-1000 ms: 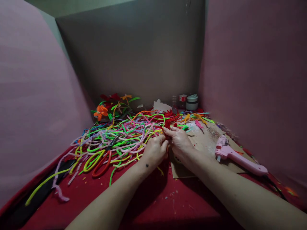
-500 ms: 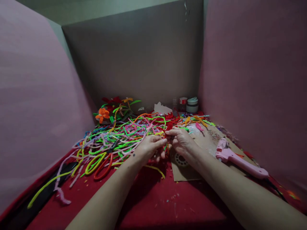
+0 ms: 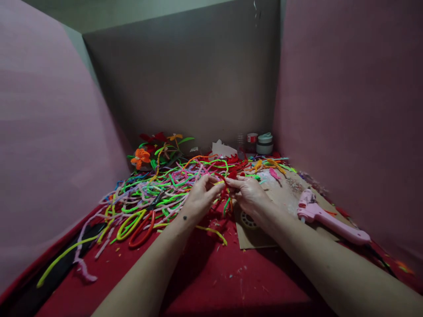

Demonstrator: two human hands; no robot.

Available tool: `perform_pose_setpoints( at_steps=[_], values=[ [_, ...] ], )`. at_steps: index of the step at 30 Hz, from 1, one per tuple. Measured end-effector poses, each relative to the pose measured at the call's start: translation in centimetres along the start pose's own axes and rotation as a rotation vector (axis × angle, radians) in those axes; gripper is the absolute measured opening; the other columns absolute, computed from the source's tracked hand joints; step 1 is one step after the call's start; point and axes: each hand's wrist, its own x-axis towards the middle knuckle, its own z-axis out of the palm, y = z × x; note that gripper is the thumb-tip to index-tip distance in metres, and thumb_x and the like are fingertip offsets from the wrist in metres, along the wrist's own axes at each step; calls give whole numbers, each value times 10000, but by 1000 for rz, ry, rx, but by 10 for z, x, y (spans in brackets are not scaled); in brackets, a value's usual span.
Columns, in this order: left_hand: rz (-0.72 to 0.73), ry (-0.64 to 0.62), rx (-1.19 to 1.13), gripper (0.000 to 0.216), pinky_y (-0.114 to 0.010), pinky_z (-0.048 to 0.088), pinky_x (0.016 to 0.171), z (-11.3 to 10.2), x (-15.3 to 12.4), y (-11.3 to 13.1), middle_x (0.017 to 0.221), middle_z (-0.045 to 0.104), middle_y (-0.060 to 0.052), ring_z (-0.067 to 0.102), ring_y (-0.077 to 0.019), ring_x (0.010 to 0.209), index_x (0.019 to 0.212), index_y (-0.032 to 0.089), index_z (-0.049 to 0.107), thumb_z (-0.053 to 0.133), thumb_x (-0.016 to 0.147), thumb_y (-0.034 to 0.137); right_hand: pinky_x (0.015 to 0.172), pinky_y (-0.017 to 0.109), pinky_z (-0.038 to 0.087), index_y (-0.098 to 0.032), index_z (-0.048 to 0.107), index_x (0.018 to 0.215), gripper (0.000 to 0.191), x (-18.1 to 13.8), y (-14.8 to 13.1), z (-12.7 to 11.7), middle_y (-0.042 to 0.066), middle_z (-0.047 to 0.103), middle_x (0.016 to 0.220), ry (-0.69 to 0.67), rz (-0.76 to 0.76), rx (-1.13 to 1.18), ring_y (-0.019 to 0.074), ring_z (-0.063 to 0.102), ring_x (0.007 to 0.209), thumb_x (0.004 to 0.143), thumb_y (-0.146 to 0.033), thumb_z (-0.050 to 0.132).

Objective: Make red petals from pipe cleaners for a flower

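- Between your two hands, above the red tablecloth (image 3: pixel 228 275) and near the left edge of the cardboard sheet (image 3: pixel 257 242), is the red pipe-cleaner piece (image 3: pixel 233 175).
- Your left hand (image 3: pixel 202 193) has changed most: half a second ago its fingers hung loose below the piece, and now they are drawn up and leftward, thumb and forefinger brought near each other beside the thin red strand.
- Your right hand (image 3: pixel 248 193) has barely shifted; thumb and forefinger pinch the piece near its middle.
- For the work in hand, that reads as the right steadying the piece while the left attends to the strand; this is a judgement.
- Whether your left fingertips actually grip that strand, you cannot tell from here; a small gap seems to show between them.
- The thicker fuzzy lobes point up and away from you, just over the right fingertips.
- The thin strand slants from upper left, by the left forefinger, down toward the right fingertips; its lower run is lost among your fingers, so the long axis of the whole piece cannot be settled.
- Behind and to the left spreads the tangle of pipe cleaners (image 3: pixel 180 177), with scissors (image 3: pixel 152 221) at its near side; the pink glue gun (image 3: pixel 333 221) lies well apart, on the right.
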Motion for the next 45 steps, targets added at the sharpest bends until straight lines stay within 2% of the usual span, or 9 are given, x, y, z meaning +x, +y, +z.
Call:
perform_pose_setpoints(
  at_steps=[8, 13, 16, 21, 32, 35, 41, 43, 45],
  values=[
    [67, 140, 58, 149, -210, 358, 475, -3, -3, -1, 554, 536, 23, 456, -87, 483, 722, 140, 582, 579, 726, 289, 441, 207, 434, -128, 556, 592, 154, -5, 1, 2, 5, 605, 566, -83, 61, -74, 86, 525, 475, 518, -70, 679],
    [414, 243, 429, 106, -256, 403, 657, 1, -8, -5, 677, 592, -21, 526, -131, 661, 685, 179, 600, 545, 758, 233, 397, 197, 400, -139, 543, 616, 183, -3, 7, 0, -26, 559, 504, -44, 15, -78, 86, 512, 436, 525, -89, 693],
    [290, 202, 264, 108, -245, 417, 612, -1, -4, -3, 670, 581, -3, 527, -122, 628, 737, 172, 564, 628, 694, 249, 395, 191, 404, -144, 541, 620, 185, -1, 7, 0, -23, 564, 500, -29, 9, -41, 83, 510, 431, 531, -82, 691],
    [-18, -68, -141, 330, -251, 455, 601, -4, 2, 2, 692, 609, -11, 572, -119, 609, 781, 130, 534, 738, 558, 261, 426, 199, 453, -127, 560, 615, 124, -3, -1, 2, 9, 596, 524, -4, 41, -45, 95, 545, 448, 562, -79, 661],
    [14, -67, 22, 96, -200, 366, 472, -11, 1, 5, 555, 559, 26, 463, -75, 465, 741, 122, 607, 582, 660, 167, 344, 171, 348, -118, 573, 523, 62, -9, -6, 4, -3, 560, 444, -72, 11, -366, 59, 444, 362, 577, -94, 594],
    [151, 14, 136, 115, -205, 387, 499, -10, 2, 0, 601, 570, 14, 484, -91, 516, 742, 141, 615, 518, 682, 126, 327, 173, 331, -116, 586, 555, 32, -7, -8, 4, 4, 575, 458, -80, 57, -322, 62, 442, 350, 587, -115, 588],
    [747, 91, 619, 197, -235, 415, 673, -10, 1, -10, 792, 597, -37, 531, -127, 740, 720, 180, 638, 455, 760, 119, 325, 167, 297, -122, 560, 542, 26, -3, -7, 1, -26, 515, 414, -86, 136, -187, 63, 440, 359, 544, -103, 577],
    [672, 77, 544, 176, -239, 425, 691, -11, 1, -7, 801, 612, -37, 548, -131, 759, 751, 177, 635, 463, 778, 148, 335, 172, 291, -133, 549, 536, 43, -3, -7, 1, -36, 502, 411, -102, 95, -202, 66, 439, 367, 545, -128, 591],
    [408, 8, 324, 145, -243, 445, 660, -14, 1, -2, 763, 621, -30, 568, -126, 697, 805, 161, 625, 494, 790, 221, 348, 182, 281, -139, 543, 526, 67, -5, -7, 1, -40, 496, 414, -133, -13, -295, 62, 415, 366, 567, -157, 594]
  ],
)
